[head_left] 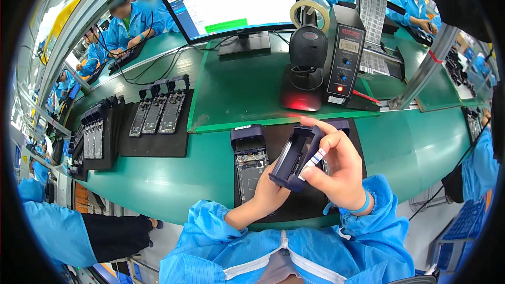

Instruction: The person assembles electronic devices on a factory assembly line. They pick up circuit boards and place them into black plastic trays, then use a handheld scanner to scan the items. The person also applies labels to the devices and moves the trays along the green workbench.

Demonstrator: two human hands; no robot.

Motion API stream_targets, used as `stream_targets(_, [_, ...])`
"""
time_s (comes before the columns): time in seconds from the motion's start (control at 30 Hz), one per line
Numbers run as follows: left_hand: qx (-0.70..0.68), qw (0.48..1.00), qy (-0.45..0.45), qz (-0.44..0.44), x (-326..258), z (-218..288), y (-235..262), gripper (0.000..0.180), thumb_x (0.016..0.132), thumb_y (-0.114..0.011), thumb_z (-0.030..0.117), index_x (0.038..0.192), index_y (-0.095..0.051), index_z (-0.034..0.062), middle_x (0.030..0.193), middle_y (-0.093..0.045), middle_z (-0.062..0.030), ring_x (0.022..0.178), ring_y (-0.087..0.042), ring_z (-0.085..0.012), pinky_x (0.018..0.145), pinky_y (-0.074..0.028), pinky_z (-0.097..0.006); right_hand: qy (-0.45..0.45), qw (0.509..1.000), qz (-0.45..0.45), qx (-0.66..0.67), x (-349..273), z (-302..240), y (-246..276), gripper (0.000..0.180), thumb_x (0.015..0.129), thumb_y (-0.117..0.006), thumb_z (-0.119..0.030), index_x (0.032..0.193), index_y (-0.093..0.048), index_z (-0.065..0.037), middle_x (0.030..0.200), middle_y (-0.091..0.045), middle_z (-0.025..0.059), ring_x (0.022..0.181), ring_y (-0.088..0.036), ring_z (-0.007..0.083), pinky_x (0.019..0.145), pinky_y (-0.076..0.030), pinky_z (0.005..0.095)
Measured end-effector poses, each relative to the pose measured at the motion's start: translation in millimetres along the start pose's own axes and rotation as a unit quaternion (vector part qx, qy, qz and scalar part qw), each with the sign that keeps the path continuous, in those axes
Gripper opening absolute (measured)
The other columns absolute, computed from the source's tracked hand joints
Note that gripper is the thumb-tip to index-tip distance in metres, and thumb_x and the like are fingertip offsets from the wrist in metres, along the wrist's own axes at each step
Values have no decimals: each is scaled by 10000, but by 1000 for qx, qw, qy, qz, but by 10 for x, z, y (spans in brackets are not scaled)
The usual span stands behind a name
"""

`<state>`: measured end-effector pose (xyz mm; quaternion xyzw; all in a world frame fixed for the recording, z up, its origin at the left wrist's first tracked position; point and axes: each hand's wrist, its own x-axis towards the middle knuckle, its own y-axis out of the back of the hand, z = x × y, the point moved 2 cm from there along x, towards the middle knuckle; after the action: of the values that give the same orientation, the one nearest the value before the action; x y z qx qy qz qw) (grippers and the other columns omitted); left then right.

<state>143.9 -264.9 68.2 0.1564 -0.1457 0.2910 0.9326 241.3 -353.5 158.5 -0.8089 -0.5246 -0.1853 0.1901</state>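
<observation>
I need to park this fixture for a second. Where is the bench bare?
Bare green belt lies between the black tray of phone boards and the open fixture on the black mat. More lies right of the right hand. The raised shelf around the scanner is crowded.

An electronics assembly factory: a long green-topped table (421,142) carries black trays of opened phone bodies (155,113), a flat computer monitor (231,0) and a black barcode scanner (307,47), with blue-coated workers (131,23) along its far edge.
</observation>
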Motion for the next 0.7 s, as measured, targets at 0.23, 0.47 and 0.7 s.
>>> stream_targets(0.23, [49, 999, -9, -18, -91, -125, 19, 485, 746, -581, 24, 1191, -393, -21, 1097, -511, -142, 1003, -528, -223, 843, -418, -314, -44, 985, 89, 144, -14, 108, 46, 230, 793, -539, -45, 903, -341, -83, 1119, -448, 150, 970, -462, 151, 860, -364, 309])
stream_targets(0.47, [-256, 942, 218, -13, -145, -249, -40, 534, 772, -533, -39, 1235, -280, 36, 1170, -451, -87, 1074, -454, -174, 919, -366, -321, -28, 892, 182, -413, -399, 489, 584, 348, 693, -624, -117, 974, -439, -30, 1015, -466, 123, 965, -468, 259, 869, -351, 366])
stream_targets(0.7, [-297, 891, 336, -73, -42, -463, -51, 572, 818, -459, -34, 1303, -169, 58, 1229, -399, -102, 1106, -436, -200, 918, -373, -331, -228, 772, 46, -592, -867, 736, 529, 842, 594, -693, -192, 1315, -260, -167, 1296, -228, 186, 1146, -263, 481, 843, -335, 574])
